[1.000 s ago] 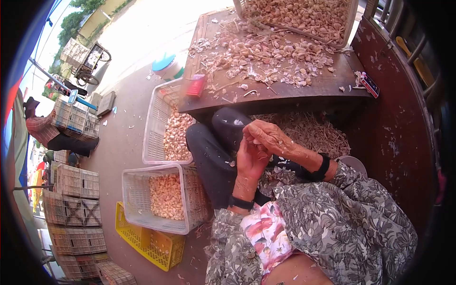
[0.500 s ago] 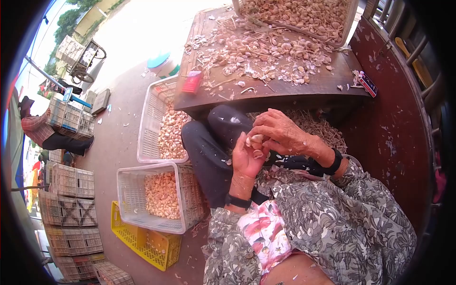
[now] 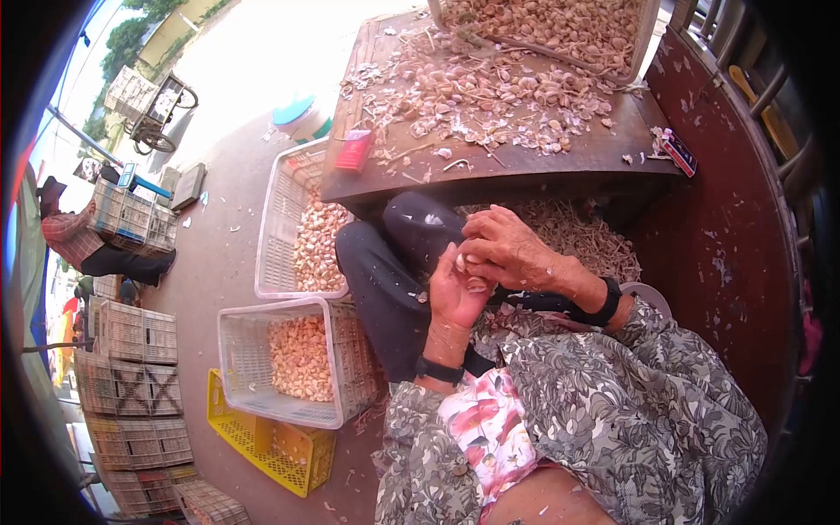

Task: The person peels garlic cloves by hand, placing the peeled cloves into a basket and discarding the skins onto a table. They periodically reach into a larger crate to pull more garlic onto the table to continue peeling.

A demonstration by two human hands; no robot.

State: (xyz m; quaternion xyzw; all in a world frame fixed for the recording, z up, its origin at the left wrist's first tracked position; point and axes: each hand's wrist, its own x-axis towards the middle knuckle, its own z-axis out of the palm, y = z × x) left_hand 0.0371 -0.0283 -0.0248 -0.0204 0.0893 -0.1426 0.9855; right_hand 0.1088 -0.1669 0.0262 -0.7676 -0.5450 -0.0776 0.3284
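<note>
Lying in the palm of the left hand (image 3: 451, 296), a few pale cloves (image 3: 473, 282) were found at the start of my check. That hand was cupped about them, palm upward. The right hand (image 3: 514, 249) met it from above, fingers bent over the cloves; whether those fingers gripped one I could not tell. Both wrists bore dark bands (image 3: 440, 371), and the hands stood just beyond the bent legs (image 3: 376, 271).

In front stood a table (image 3: 560, 168), strewn with loose skins (image 3: 490, 98), with a red box (image 3: 353, 151) near its left corner and a filled basket (image 3: 646, 44) at its far side. Stalks (image 3: 604, 243) lay beneath.

To the left I noted two clear crates (image 3: 354, 354) holding more cloves, then a yellow crate (image 3: 251, 440) just beside the nearer one. Farther off were a bucket (image 3: 297, 114), another person (image 3: 72, 232) beside a stacked load (image 3: 131, 214), and a cart (image 3: 157, 112).
</note>
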